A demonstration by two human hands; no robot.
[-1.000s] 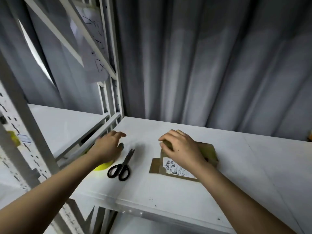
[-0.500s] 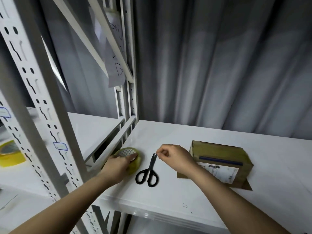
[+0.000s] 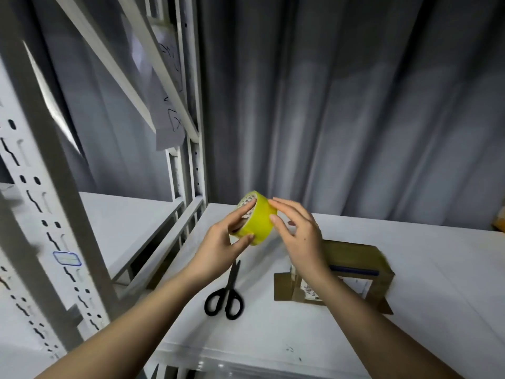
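Nearest on the shelf (image 3: 273, 337), black scissors (image 3: 226, 294) lie flat, with the cardboard box (image 3: 358, 266) just to their right, flaps sticking out. Above both, the left hand (image 3: 218, 247) grips the yellow tape roll (image 3: 259, 224), thumb and fingers curled round it. The right hand (image 3: 300, 239) is open, straight fingertips on its outer face. Looks like a hunt for the loose end. Next, a nail must lift it and peel.

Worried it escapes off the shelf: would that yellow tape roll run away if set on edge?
Probably: the tape roll is round and the shelf looks smooth. Likely light, since the left hand holds it by fingertips.
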